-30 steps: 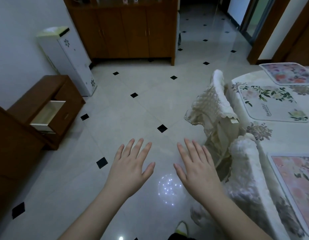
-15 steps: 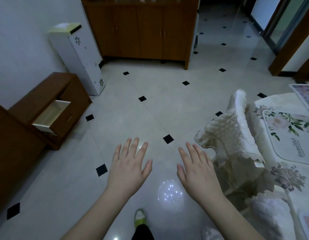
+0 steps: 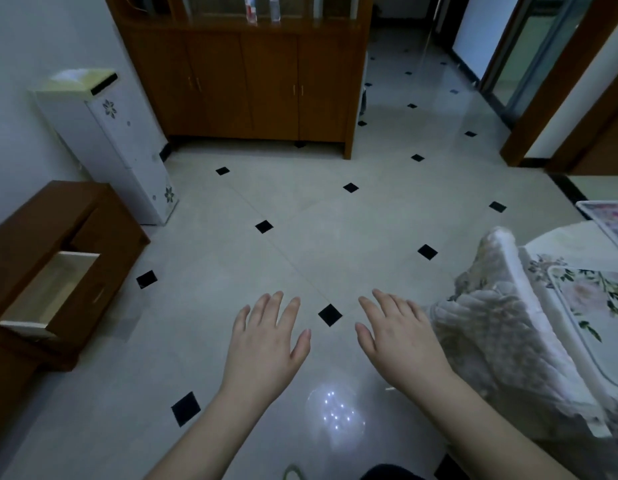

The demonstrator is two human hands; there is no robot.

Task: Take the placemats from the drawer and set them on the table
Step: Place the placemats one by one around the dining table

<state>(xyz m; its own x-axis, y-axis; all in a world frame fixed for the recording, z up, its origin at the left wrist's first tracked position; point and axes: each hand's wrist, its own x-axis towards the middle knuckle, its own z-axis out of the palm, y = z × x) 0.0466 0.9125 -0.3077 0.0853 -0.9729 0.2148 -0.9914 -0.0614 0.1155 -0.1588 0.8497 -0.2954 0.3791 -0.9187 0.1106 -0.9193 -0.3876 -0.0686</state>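
Observation:
My left hand point(image 3: 266, 344) and my right hand point(image 3: 401, 337) hover palm-down over the tiled floor, fingers spread, nothing in either. A pulled-out drawer point(image 3: 49, 296) in a low brown cabinet at the left shows a pale, bare inside. At the right edge stands the table point(image 3: 560, 242) under a floral cloth. On it lie a white placemat with green leaves point(image 3: 591, 306) and, further back, a pink floral placemat point(image 3: 612, 220), both cut off by the frame.
A chair with a quilted cream cover point(image 3: 501, 323) stands against the table, close to my right hand. A white floral storage tower point(image 3: 110, 140) and a tall wooden sideboard point(image 3: 259, 84) line the far wall. A doorway point(image 3: 529, 57) is at the back right.
The view has swung left and away from the table, so less of it and its placemats shows. Both hands stay spread and empty in front of me.

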